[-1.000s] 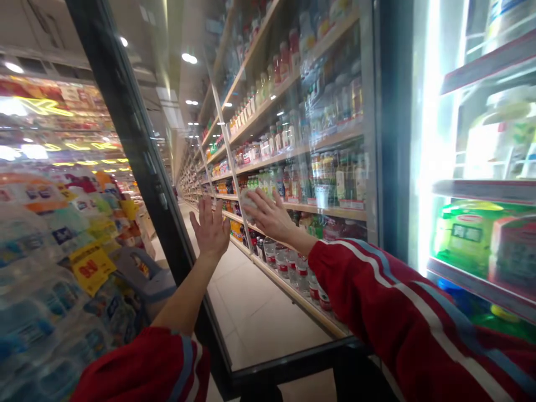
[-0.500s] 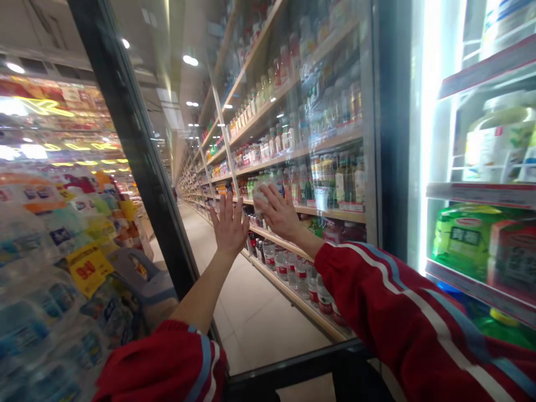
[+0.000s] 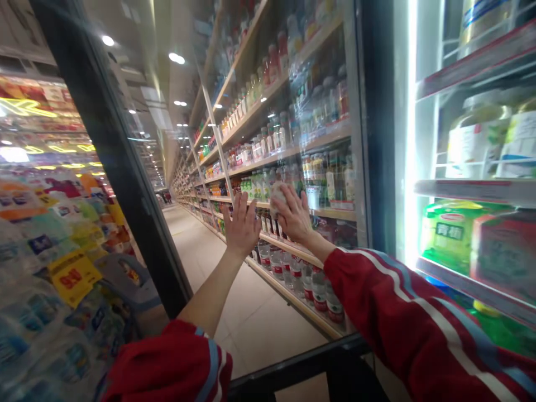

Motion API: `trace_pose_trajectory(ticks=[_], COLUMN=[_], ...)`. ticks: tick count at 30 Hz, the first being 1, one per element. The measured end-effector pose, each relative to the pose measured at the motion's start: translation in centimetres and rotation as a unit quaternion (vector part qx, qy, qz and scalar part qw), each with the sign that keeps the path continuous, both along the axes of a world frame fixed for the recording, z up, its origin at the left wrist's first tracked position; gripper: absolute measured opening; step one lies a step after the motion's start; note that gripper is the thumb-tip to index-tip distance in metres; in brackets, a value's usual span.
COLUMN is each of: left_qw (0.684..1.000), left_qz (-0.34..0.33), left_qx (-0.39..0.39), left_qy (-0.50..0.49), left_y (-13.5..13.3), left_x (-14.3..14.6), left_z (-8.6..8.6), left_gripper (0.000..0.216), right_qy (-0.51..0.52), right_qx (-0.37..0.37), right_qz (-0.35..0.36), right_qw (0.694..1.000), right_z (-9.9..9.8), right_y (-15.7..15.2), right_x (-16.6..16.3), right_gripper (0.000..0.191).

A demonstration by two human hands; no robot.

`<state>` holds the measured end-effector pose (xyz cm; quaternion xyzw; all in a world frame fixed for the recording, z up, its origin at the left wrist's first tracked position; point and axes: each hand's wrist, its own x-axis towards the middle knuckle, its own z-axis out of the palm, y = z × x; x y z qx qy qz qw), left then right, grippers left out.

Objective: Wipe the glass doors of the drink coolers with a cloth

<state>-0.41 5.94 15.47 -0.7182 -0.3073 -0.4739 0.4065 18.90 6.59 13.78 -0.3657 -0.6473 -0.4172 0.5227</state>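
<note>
A black-framed glass door stands swung out in front of me, and shelves of bottles show in its pane. My left hand lies flat against the glass, fingers spread, holding nothing. To its right, my right hand presses a crumpled whitish cloth to the pane. Part of the cloth is hidden under the fingers. Both arms are in red sleeves with white and blue stripes.
A lit cooler on the right holds large bottles and green packs on shelves. Beyond the door frame at left are stacked wrapped water bottles, a yellow price sign and a grey plastic stool.
My right hand has slid the cloth to the right over the glass. My left hand appears a little farther right, while the whole view has also shifted slightly.
</note>
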Motion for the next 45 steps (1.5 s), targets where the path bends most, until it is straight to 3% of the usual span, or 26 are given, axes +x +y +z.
trace_pose_trajectory(ticks=[3, 10, 17, 24, 27, 33, 41, 45], left_qw=[1.000, 1.000, 0.999, 0.998, 0.997, 0.997, 0.996, 0.995], left_qz=[0.003, -0.004, -0.010, 0.000, -0.011, -0.017, -0.037, -0.049], left_qx=[-0.003, -0.020, 0.002, 0.002, 0.000, 0.000, -0.034, -0.049], left_qy=[0.007, -0.005, 0.046, 0.056, 0.070, 0.081, 0.070, 0.068], left_y=[0.0, 0.3, -0.1, 0.3, 0.0, 0.1, 0.8, 0.6], left_x=[1.5, 1.5, 4.8, 5.3, 6.4, 9.1, 9.0, 9.0], left_z=[-0.3, -0.4, -0.5, -0.6, -0.2, 0.7, 0.3, 0.5], left_gripper=[0.049, 0.049, 0.049, 0.050, 0.050, 0.051, 0.052, 0.055], right_qy=[-0.006, 0.119, 0.051, 0.166, 0.163, 0.057, 0.210, 0.217], right_qx=[-0.001, 0.028, -0.003, 0.043, 0.044, 0.019, 0.022, 0.031], right_qz=[-0.002, -0.021, -0.026, -0.047, -0.045, -0.048, -0.086, -0.075], right_qw=[1.000, 0.992, 0.998, 0.984, 0.985, 0.997, 0.974, 0.973], right_z=[-0.4, -0.4, -1.1, -1.1, -1.2, -1.9, -2.2, -2.6], right_y=[0.1, 0.5, 0.0, 0.7, 0.5, 0.0, 0.6, 0.5], right_x=[0.8, 4.7, 3.8, 8.9, 8.5, 6.4, 14.8, 15.6], right_gripper=[0.046, 0.050, 0.050, 0.056, 0.055, 0.049, 0.053, 0.053])
